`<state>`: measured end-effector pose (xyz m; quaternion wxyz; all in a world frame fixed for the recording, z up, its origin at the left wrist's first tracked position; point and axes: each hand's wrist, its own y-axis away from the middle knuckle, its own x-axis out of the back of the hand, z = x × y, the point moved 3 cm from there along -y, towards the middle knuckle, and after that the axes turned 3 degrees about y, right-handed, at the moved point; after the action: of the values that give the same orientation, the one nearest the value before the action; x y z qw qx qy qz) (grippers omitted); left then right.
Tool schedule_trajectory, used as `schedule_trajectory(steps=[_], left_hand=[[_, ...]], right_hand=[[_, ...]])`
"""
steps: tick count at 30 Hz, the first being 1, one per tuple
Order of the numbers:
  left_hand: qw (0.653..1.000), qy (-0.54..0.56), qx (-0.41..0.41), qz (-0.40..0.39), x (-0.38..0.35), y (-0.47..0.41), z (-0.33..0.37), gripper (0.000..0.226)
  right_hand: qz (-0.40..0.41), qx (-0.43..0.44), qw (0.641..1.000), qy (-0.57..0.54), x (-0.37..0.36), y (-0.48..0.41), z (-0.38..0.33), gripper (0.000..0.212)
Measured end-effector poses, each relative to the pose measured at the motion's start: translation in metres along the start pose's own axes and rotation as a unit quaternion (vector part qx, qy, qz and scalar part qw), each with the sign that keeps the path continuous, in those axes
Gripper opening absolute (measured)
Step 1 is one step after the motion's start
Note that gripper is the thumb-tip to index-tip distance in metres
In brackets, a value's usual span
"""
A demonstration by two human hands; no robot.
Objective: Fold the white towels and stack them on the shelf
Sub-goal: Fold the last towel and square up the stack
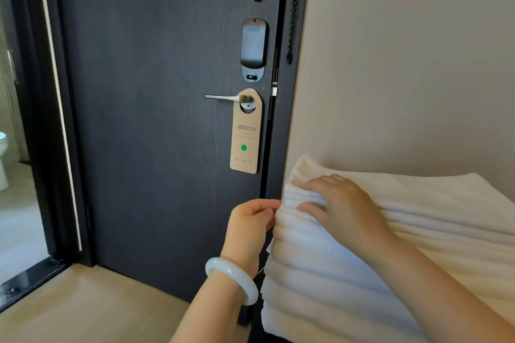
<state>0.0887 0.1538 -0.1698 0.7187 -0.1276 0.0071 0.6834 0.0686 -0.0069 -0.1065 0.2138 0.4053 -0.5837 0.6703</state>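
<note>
dark door [153, 120] beside stacked towels [320, 273]

Only one thing carries text that can be read: a tan door hanger [244, 133], which hangs on the door handle [223, 97] of the dark door [153, 120]. In its middle is a line of four Chinese characters, 请即打扫. Just below, at 6 o'clock from them, are two small pale lines in English; the first looks like "PLEASE", the second is too faint to read surely. At 6 o'clock again is a green dot [243, 147], and under it the brand name "BOJUN". The lock panel [253, 44], at 12 o'clock from the hanger, shows only a blur.
</note>
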Motion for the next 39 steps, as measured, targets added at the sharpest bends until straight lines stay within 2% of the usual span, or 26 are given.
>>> schedule_trajectory(steps=[3, 5, 8, 10, 13, 16, 17, 20, 22, 24, 28, 30, 32, 34, 37, 39], left_hand=[[1.000, -0.001, -0.007, -0.019, 0.002, 0.003, 0.004, 0.027], [0.999, 0.008, -0.010, -0.030, 0.004, 0.005, 0.004, 0.026], [0.999, 0.026, 0.002, -0.028, 0.006, 0.004, 0.003, 0.029], [0.999, 0.040, 0.013, -0.010, 0.007, 0.004, 0.001, 0.031], [0.995, 0.094, 0.019, 0.000, 0.008, 0.004, 0.002, 0.031], [0.995, 0.101, 0.013, -0.002, 0.009, 0.005, 0.004, 0.027], [0.996, 0.086, 0.011, -0.003, 0.009, 0.006, 0.004, 0.023], [0.999, 0.040, 0.001, -0.009, 0.010, 0.008, 0.004, 0.018], [0.999, 0.037, -0.002, -0.002, 0.011, 0.007, 0.002, 0.024], [0.999, 0.039, 0.000, 0.006, 0.012, 0.008, 0.000, 0.027], [0.997, 0.072, 0.027, 0.010, 0.014, 0.012, -0.006, 0.036], [0.999, 0.035, 0.036, 0.007, 0.016, 0.011, -0.010, 0.042], [0.998, 0.014, 0.052, -0.021, 0.018, 0.010, -0.013, 0.043], [0.991, 0.038, 0.072, -0.101, 0.016, 0.013, -0.016, 0.040], [0.969, 0.087, 0.068, -0.220, 0.013, 0.019, -0.017, 0.037], [0.963, 0.131, 0.081, -0.219, 0.016, 0.020, -0.020, 0.032]], right_hand=[[0.064, -0.066, 0.995, -0.040, 0.004, -0.006, -0.003, 0.026], [0.107, -0.062, 0.992, -0.032, 0.007, -0.009, -0.008, 0.024], [0.045, -0.001, 0.998, 0.041, -0.005, -0.001, -0.020, 0.027], [0.006, 0.028, 0.998, 0.047, -0.010, 0.006, -0.020, 0.034], [-0.017, 0.016, 0.999, 0.038, -0.006, 0.010, -0.015, 0.049], [-0.017, 0.016, 0.995, 0.094, -0.004, 0.008, -0.016, 0.042], [-0.001, 0.022, 0.994, 0.104, -0.002, 0.007, -0.018, 0.036], [0.128, 0.041, 0.984, 0.115, 0.007, 0.008, -0.021, 0.028], [0.131, 0.067, 0.980, 0.137, 0.003, 0.012, -0.028, 0.034], [0.093, 0.082, 0.982, 0.141, -0.009, 0.022, -0.031, 0.045], [0.020, 0.044, 0.998, 0.046, -0.012, 0.030, -0.027, 0.074], [0.000, 0.017, 1.000, 0.026, -0.008, 0.031, -0.018, 0.096], [-0.029, -0.015, 0.991, 0.126, -0.007, 0.034, -0.012, 0.114], [-0.053, -0.036, 0.980, 0.188, -0.007, 0.040, -0.011, 0.119], [-0.045, -0.020, 0.978, 0.203, -0.012, 0.047, -0.016, 0.108], [0.002, -0.013, 0.981, 0.191, -0.014, 0.049, -0.016, 0.096]])
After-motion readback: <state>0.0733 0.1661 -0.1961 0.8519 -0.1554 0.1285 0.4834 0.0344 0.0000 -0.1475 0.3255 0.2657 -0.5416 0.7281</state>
